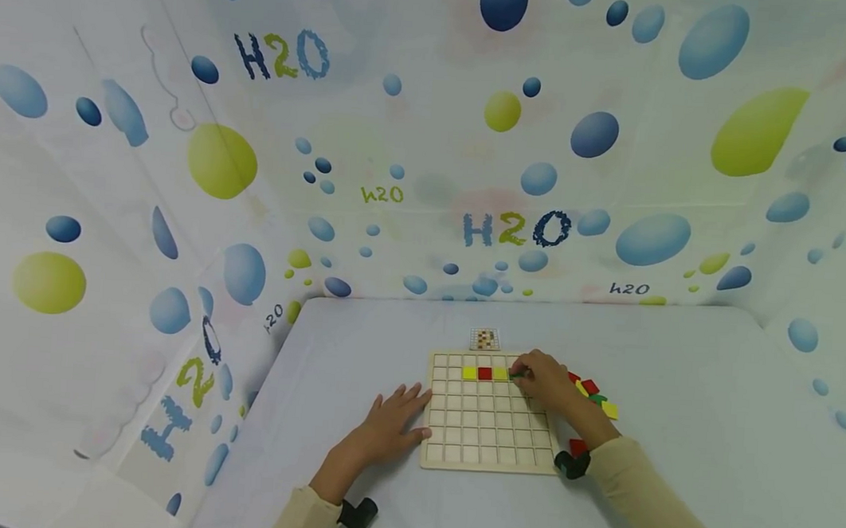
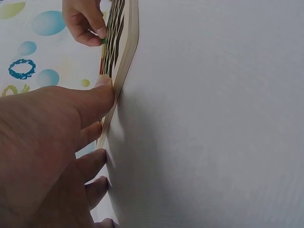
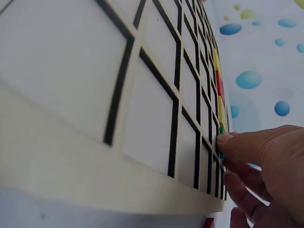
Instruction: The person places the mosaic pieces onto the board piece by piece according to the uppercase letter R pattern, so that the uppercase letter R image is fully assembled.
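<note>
A wooden grid board [image 1: 487,466] lies on the white table. In one of its upper rows sit a yellow tile [image 1: 470,373], a red tile [image 1: 485,373] and a second yellow tile [image 1: 500,373], side by side. My right hand [image 1: 546,382] pinches a green tile [image 3: 221,130] between thumb and fingers at the cell just right of them. The right wrist view shows the fingertips right at the grid there, partly covering the green tile. With fingers spread, my left hand [image 1: 386,423] rests on the table, its thumb and fingertips at the board's left edge.
A small printed pattern card [image 1: 485,339] lies just beyond the board's far edge. Right of the board, partly behind the right forearm, is a loose pile of red, yellow and green tiles [image 1: 590,387]. Another red tile [image 1: 578,447] lies nearer, beside the right wrist camera [image 1: 572,465].
</note>
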`<action>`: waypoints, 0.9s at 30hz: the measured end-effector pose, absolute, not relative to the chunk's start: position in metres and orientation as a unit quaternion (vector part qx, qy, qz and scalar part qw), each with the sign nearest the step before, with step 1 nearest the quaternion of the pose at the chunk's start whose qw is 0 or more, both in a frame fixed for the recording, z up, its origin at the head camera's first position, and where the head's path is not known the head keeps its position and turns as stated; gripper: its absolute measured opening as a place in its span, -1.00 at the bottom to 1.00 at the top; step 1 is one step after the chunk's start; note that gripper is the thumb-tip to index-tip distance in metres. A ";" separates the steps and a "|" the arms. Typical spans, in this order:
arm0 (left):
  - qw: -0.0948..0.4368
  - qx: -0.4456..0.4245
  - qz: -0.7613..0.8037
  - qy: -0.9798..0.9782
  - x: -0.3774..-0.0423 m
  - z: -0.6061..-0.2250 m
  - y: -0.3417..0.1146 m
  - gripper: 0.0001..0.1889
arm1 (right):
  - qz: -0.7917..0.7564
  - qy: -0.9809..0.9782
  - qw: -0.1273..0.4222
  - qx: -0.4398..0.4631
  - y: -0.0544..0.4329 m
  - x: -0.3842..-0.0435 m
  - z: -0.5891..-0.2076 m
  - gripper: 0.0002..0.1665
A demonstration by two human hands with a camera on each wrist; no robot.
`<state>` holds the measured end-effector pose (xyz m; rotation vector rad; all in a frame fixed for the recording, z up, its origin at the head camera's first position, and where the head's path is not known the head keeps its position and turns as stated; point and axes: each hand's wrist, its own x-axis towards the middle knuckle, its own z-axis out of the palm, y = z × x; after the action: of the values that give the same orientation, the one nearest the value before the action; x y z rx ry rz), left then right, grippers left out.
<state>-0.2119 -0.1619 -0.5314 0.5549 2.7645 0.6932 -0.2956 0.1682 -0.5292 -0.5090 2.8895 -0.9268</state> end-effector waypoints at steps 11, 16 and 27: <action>0.119 0.189 0.231 0.947 -0.213 -0.532 -0.159 -0.26 | -0.271 0.959 0.028 -0.075 0.225 -0.294 -0.521 -0.60; 0.115 0.190 0.229 0.948 -0.213 -0.532 -0.161 -0.26 | -0.265 0.962 0.061 -0.031 0.243 -0.291 -0.523 -0.61; 0.121 0.191 0.241 0.944 -0.213 -0.531 -0.163 -0.27 | -0.280 0.954 0.099 -0.042 0.249 -0.303 -0.523 -0.51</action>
<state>-0.2126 -0.1626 -0.5306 0.5589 2.7559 0.7050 -0.3025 0.2493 -0.5228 -0.1252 2.8208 -0.8284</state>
